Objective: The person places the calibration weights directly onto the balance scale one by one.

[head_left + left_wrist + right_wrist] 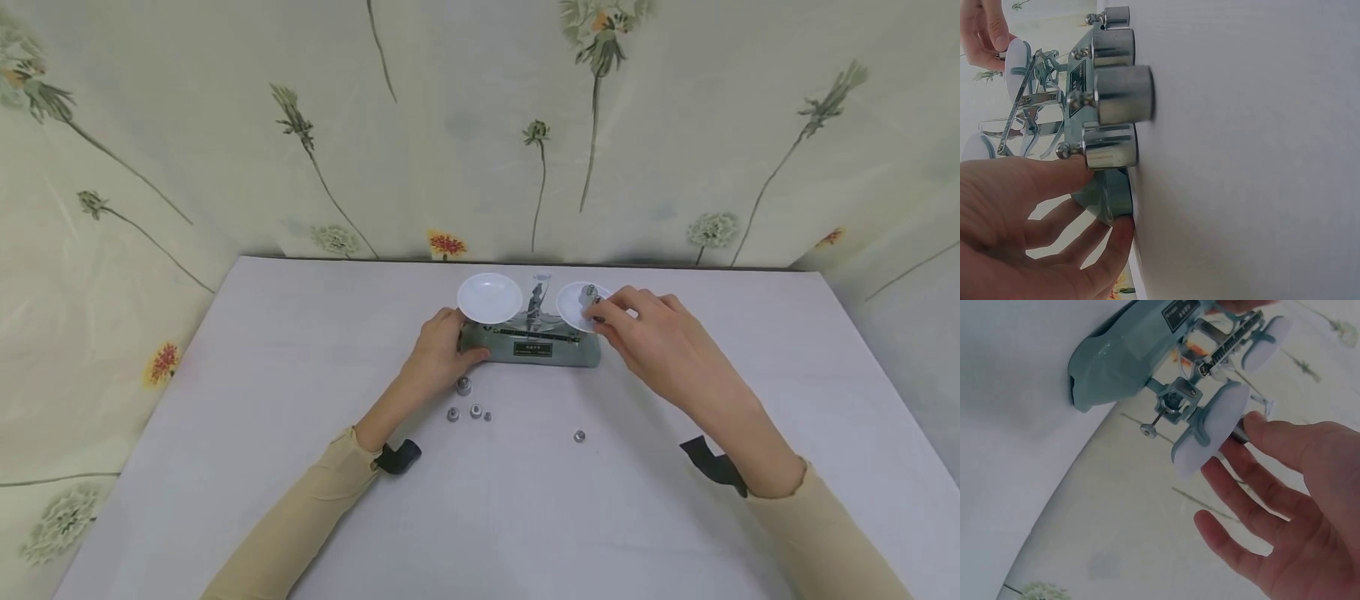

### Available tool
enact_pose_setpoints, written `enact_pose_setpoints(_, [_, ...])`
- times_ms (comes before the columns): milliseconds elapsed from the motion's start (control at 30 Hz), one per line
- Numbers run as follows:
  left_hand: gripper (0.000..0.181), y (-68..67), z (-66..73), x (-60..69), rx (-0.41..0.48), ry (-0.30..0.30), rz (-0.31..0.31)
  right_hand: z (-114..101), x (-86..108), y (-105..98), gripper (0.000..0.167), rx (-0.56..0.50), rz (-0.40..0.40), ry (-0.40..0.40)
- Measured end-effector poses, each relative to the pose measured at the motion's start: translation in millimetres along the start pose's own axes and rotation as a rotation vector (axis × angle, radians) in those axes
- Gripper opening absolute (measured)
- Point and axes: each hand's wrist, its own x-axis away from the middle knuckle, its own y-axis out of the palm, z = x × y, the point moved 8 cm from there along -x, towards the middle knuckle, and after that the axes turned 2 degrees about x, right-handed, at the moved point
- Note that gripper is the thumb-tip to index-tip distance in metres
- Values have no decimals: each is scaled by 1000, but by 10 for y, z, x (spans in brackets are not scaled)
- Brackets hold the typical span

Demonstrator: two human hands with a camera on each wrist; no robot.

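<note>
A green balance scale [570,354] stands on the table, with a white left pan [489,298] and a white right pan [570,308]. My left hand [441,354] grips the left end of its base, thumb in front; the left wrist view shows this hand [1029,219] from close up. Over the right pan, my right hand [675,350] pinches a metal weight [588,294] between thumb and fingers. In the right wrist view the weight [1240,432] shows partly, between the thumb and the pan [1213,434]. Whether it touches the pan, I cannot tell.
Several knobbed metal weights, such as the largest one [463,386], stand in front of the scale's left side. A single small weight [580,436] sits apart toward the right. Behind the table's back edge hangs a flowered cloth [465,125].
</note>
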Motion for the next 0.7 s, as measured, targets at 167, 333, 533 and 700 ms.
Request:
enact_pose_setpoints(167, [64, 5, -6, 5, 4, 3, -1, 5, 4, -5, 28, 4, 29, -10])
enact_pose_setpoints(333, [64, 4, -5, 4, 1, 10, -4, 14, 7, -11, 31, 9, 38, -9])
enact_pose_setpoints(533, [65, -1, -4, 5, -4, 10, -3, 29, 6, -7, 32, 7, 32, 3])
enact_pose_setpoints(700, [63, -3, -8, 2, -10, 14, 5, 38, 7, -6, 31, 3, 33, 5])
